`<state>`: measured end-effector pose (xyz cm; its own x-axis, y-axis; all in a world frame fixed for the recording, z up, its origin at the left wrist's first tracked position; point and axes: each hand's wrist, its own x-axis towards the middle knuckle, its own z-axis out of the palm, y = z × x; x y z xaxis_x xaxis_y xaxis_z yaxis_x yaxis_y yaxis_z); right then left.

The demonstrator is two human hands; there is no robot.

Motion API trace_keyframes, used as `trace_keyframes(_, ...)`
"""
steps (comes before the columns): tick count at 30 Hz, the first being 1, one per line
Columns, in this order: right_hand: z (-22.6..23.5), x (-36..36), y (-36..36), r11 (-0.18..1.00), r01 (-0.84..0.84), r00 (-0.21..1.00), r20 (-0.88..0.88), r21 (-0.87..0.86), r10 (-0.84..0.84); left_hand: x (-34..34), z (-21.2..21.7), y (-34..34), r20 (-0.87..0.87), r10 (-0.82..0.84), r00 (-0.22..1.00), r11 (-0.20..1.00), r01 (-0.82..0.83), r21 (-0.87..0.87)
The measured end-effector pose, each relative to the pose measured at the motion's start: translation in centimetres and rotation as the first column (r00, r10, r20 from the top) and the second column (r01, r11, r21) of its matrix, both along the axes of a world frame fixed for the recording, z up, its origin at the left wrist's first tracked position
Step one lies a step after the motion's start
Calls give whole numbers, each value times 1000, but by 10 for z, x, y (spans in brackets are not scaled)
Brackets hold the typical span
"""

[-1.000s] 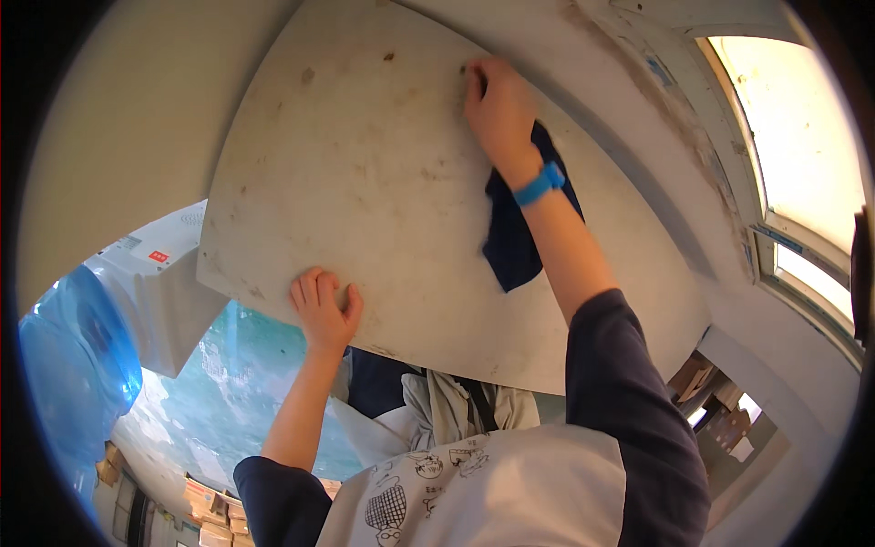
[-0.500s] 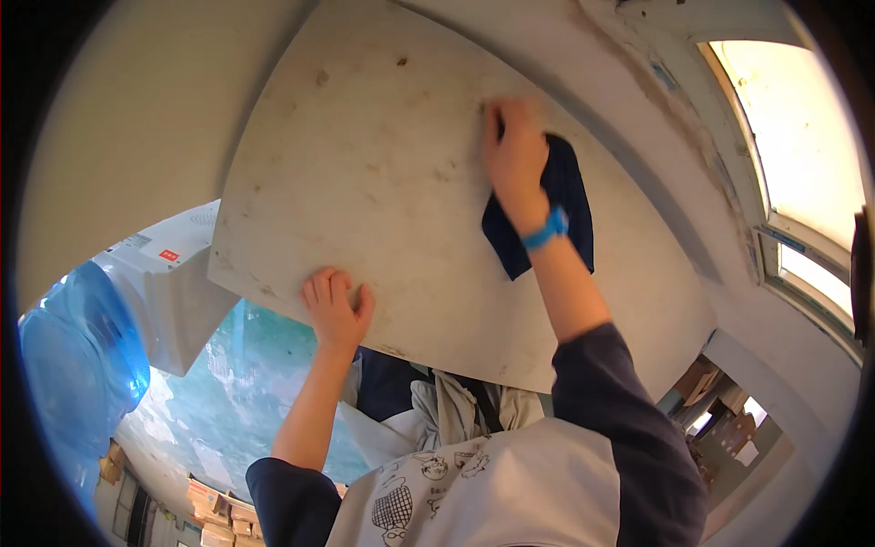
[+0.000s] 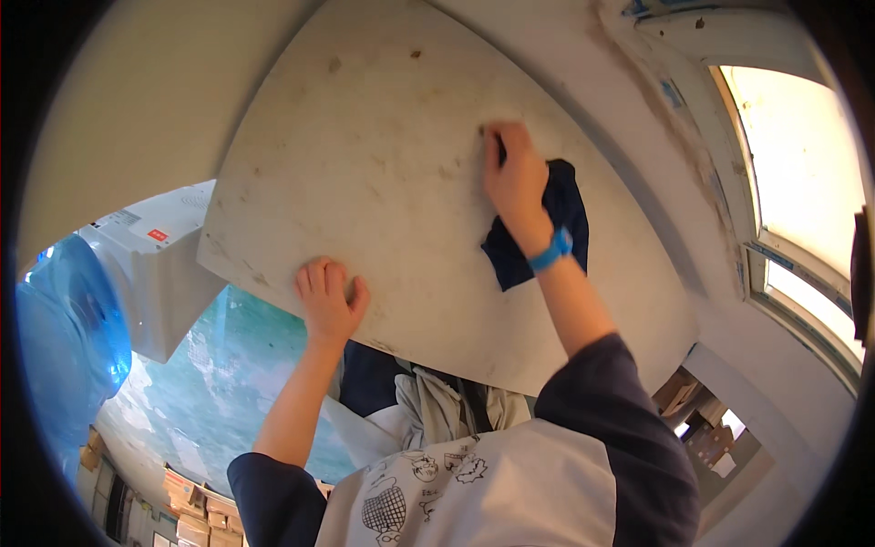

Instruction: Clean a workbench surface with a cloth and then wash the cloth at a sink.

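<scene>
My right hand (image 3: 517,182) is closed on a dark navy cloth (image 3: 567,202) and presses it against a pale tabletop (image 3: 383,182). Most of the cloth trails out under my wrist and to its right; the part within the fingers is hidden. A blue band circles that wrist. Close to the table's near edge, my left hand (image 3: 328,299) rests on the surface, empty, its fingers loosely bent and the thumb apart. Brown stains and scuffs mark the tabletop, with one small dark spot (image 3: 416,54) toward the far end.
Left of the table stand a white boxy appliance (image 3: 150,264) and large blue water bottles (image 3: 68,319). Walls border the table's left and far right sides, with a bright window (image 3: 793,146) at the right. Cardboard boxes (image 3: 196,506) lie at the lower left.
My right hand has moved a little nearer to me with the cloth, which has bunched slightly. The left hand stays at the near edge. The whole view has shifted a little.
</scene>
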<state>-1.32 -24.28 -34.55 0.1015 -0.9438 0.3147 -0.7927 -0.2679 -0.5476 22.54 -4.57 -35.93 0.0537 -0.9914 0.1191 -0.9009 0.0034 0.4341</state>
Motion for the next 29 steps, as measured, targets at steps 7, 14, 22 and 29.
trace_keyframes(7, -5, 7, -19, 995, 75, 991, -104, -64, -81, -2, 0, -2, -1, -16, 1000, 1000, 16, 12)
trace_keyframes(14, 0, 2, -55, 995, 6, 998, -54, -104, -12, -11, 0, -7, -26, -35, 999, 999, 35, -21)
trace_keyframes(22, -2, 19, 20, 1000, 0, 1000, -21, 13, 1, 0, 2, -1, 25, -18, 1000, 1000, 18, -8)
trace_keyframes(29, -19, 21, -69, 967, 72, 996, -32, -243, -82, -4, -3, -4, 34, -36, 999, 999, 35, 19)
